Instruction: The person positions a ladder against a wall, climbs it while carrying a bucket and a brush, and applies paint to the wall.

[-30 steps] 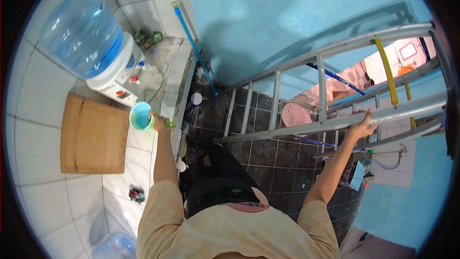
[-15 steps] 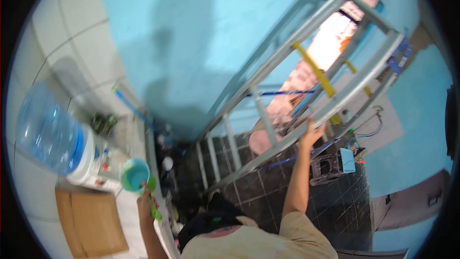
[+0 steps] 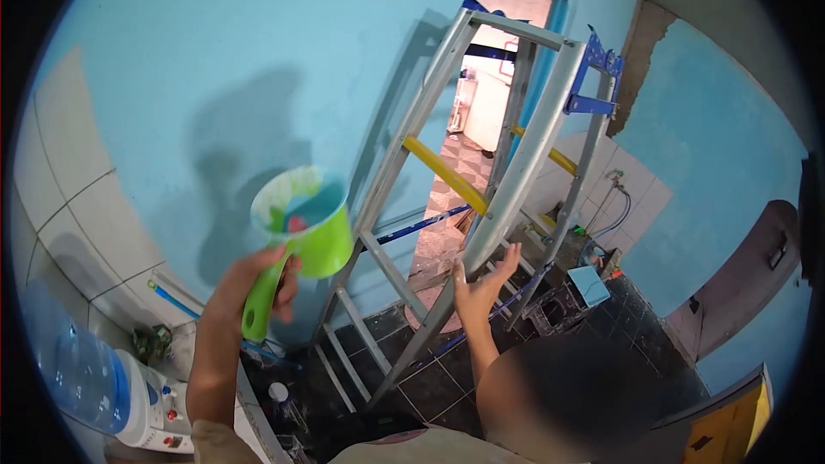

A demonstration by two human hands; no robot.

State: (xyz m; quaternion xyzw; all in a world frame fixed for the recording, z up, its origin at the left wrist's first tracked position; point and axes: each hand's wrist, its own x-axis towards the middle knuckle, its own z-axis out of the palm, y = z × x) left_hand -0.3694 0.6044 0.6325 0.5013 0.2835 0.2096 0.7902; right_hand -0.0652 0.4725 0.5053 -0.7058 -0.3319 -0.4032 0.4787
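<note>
My left hand (image 3: 253,285) grips the handle of a green plastic dipper (image 3: 302,225) raised in front of the blue wall; blue paint shows inside it. My right hand (image 3: 481,279) rests on the near side rail of an aluminium stepladder (image 3: 516,172), fingers spread along the rail. The ladder leans up toward a doorway and has yellow braces and blue hinge brackets at its top.
A water dispenser with a large blue bottle (image 3: 73,369) stands at lower left on a white tiled surface. A blue-handled pole (image 3: 176,301) leans by the wall. Dark floor tiles (image 3: 430,378) lie below the ladder. A blue-painted wall (image 3: 713,146) is at the right.
My view has swung upward. My left hand has lifted the dipper from beside the dispenser up to chest height. My right hand has slid lower on the ladder rail.
</note>
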